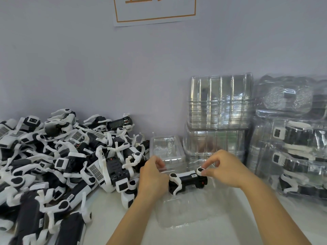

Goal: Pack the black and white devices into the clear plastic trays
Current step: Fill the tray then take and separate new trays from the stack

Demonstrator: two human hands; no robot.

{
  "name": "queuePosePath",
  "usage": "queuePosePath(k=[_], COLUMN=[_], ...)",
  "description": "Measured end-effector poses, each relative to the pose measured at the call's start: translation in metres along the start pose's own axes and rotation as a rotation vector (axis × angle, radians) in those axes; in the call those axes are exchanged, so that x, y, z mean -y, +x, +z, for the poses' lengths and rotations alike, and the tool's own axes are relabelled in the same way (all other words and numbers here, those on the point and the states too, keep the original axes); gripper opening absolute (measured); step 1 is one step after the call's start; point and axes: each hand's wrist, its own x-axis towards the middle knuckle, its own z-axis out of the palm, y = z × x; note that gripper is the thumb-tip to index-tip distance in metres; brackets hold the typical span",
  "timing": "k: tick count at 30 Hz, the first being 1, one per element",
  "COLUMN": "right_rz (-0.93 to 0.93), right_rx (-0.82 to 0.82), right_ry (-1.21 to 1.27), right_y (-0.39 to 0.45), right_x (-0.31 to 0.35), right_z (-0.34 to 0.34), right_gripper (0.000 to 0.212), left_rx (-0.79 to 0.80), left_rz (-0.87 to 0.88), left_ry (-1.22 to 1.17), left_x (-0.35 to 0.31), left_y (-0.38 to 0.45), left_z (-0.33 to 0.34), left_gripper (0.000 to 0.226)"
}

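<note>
White bench, lilac wall: my left hand point(153, 175) and right hand point(223, 169) pinch device point(188, 179) over open tray point(184, 209), probably seating it. Filled trays point(299, 151) stacked right; big pile point(58, 160) left unpacked.

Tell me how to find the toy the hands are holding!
Skip the big pile on the left. Look in front of the tray stacks, over the open tray. That device is alone, pinched between the left hand and right hand.
</note>
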Motion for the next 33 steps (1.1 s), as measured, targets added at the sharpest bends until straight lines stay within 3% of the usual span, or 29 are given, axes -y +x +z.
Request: queuePosePath(k=[7, 12, 15, 19, 23, 27, 33], right_rz=[0.001, 0.023, 0.015, -0.012, -0.016, 0.0, 0.014], right_rx=[0.013, 0.062, 0.077, 0.088, 0.094, 0.106, 0.051], right_ry=[-0.001, 0.019, 0.003, 0.0, 0.048, 0.128, 0.138], right_y=[0.0, -0.001, -0.001, 0.0, -0.002, -0.004, -0.005], right_x=[0.001, 0.001, 0.005, 0.008, 0.005, 0.0, 0.001], right_z=[0.0, -0.002, -0.001, 0.0, -0.004, -0.008, -0.006], right_gripper=[0.015, 0.013, 0.015, 0.014, 0.004, 0.017, 0.011], left_rx=[-0.004, -0.024, 0.104, 0.311, 0.318, 0.311, 0.3], left_rz=[0.077, 0.481, 0.645, 0.661, 0.645, 0.607, 0.619], left_ry=[0.064, 0.232, 0.303, 0.41, 0.463, 0.486, 0.528], left_x=[0.0, -0.012, -0.025, -0.031, -0.025, -0.022, -0.022], left_y=[-0.003, -0.007, -0.011, -0.019, -0.019, -0.019, -0.021], left_z=[0.0, -0.006, -0.004, 0.01, 0.014, 0.016, 0.016], left_gripper=[0.029, 0.012, 0.018, 0.031, 0.042, 0.061, 0.045])
